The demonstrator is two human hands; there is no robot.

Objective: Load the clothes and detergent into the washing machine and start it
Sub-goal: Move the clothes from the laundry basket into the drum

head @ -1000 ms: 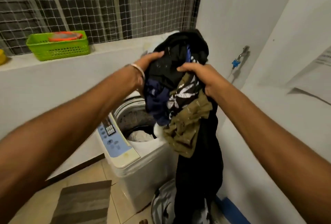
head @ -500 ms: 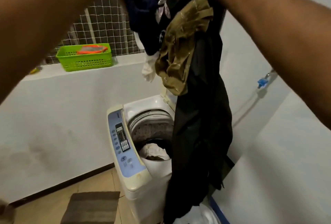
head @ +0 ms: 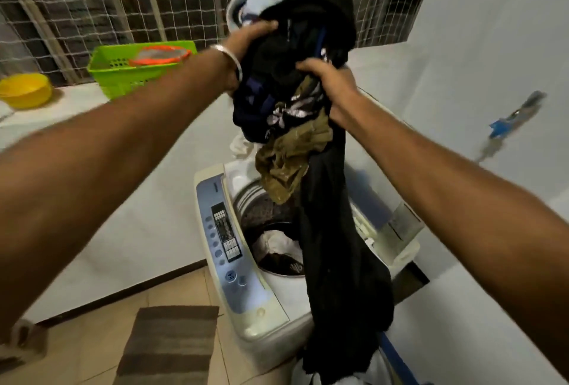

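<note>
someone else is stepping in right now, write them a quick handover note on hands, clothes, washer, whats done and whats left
Left hand: gripping the top of the bundle of clothes.
Right hand: gripping the same bundle from the front.
The bundle is held in the air above the washing machine; a long black garment hangs from it past the front of the open drum.
Done: lid open, some laundry already lies in the drum.
Left: lower the bundle in, tuck in the hanging piece, add detergent (none in view), shut the lid, start from the control panel.

Bundle of clothes (head: 295, 82) gripped by left hand (head: 246, 45) and right hand (head: 329, 79). Held above open washing machine (head: 246, 307). Black garment (head: 341, 246) hanging past drum opening.
</note>
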